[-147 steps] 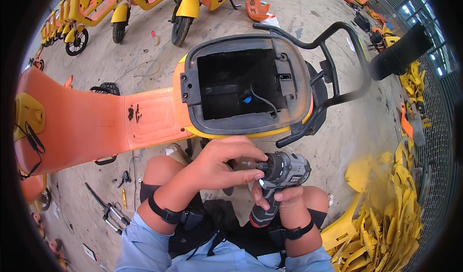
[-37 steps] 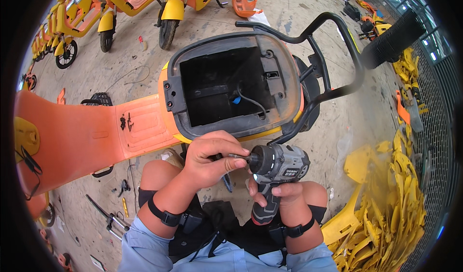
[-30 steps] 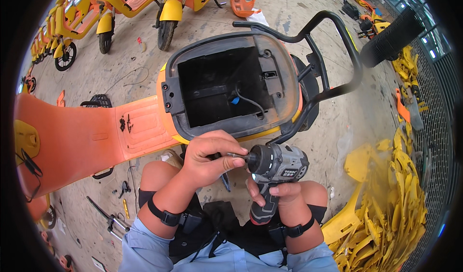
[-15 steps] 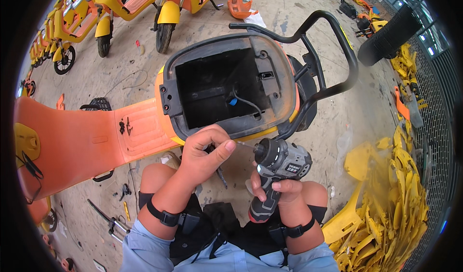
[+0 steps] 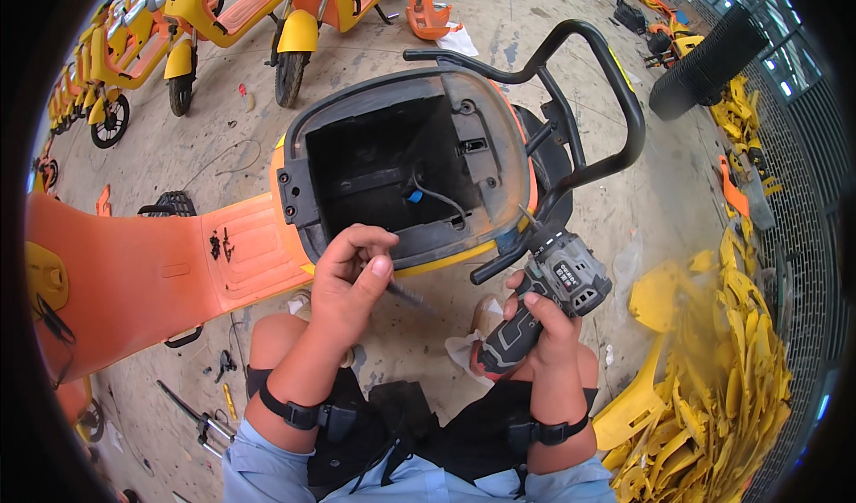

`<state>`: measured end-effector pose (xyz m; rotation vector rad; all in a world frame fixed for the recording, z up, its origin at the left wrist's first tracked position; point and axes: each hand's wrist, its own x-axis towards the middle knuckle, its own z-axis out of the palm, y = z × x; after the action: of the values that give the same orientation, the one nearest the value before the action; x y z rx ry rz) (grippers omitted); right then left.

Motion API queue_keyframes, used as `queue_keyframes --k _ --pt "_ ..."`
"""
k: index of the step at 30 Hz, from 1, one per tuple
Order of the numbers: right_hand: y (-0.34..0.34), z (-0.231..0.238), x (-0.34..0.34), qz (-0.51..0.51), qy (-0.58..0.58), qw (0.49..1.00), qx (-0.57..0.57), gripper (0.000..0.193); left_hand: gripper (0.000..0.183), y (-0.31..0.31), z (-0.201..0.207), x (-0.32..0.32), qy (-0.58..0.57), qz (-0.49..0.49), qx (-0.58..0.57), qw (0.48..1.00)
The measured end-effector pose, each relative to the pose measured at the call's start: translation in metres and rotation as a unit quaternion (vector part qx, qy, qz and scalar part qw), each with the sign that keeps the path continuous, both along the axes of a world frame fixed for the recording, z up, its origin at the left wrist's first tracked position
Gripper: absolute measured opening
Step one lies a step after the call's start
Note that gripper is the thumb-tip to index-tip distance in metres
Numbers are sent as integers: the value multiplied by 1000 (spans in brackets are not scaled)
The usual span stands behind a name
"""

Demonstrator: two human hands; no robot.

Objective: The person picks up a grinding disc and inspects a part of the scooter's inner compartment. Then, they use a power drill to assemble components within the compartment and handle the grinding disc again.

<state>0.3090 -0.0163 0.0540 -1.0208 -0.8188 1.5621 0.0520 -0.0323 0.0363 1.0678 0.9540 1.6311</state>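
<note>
My right hand (image 5: 550, 325) is wrapped round the grip of a grey-and-black cordless drill (image 5: 568, 269). Its thin bit points up, close to the near rear corner of a scooter body (image 5: 294, 160). That yellow-and-orange body has an open black compartment (image 5: 357, 160), with a blue-tipped cable (image 5: 437, 191) inside. Near the compartment's front edge, my left hand (image 5: 346, 280) is closed, thumb against curled fingers. A dark, slim piece (image 5: 410, 300), smeared by motion, juts out below it; what it is cannot be told. Small dark screws (image 5: 220, 244) lie on the orange footboard (image 5: 254, 253).
A black tubular rack (image 5: 615, 146) curves off the scooter's rear. Yellow panels (image 5: 704, 396) are heaped at the right, and a stack of black baskets (image 5: 709, 61) leans behind. More scooters (image 5: 290, 44) stand far left. An orange shell (image 5: 428, 14) lies on the floor.
The drill has moved right and forward, its bit now near the scooter's rear corner. My left hand has drawn away from the bit, to the left. The whole view has shifted slightly.
</note>
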Motion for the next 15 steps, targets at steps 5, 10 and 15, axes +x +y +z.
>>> queue_keyframes --k 5,10,15 --pt "-1 -2 -3 -14 3 1000 6 46 42 2 5 7 -69 26 6 997" --pt "-3 -7 -5 -9 -10 1000 16 47 34 7 0 10 -126 41 -63 989" --pt "-4 -2 -5 0 -8 1000 8 46 28 8 -3 15 -120 61 -33 990"
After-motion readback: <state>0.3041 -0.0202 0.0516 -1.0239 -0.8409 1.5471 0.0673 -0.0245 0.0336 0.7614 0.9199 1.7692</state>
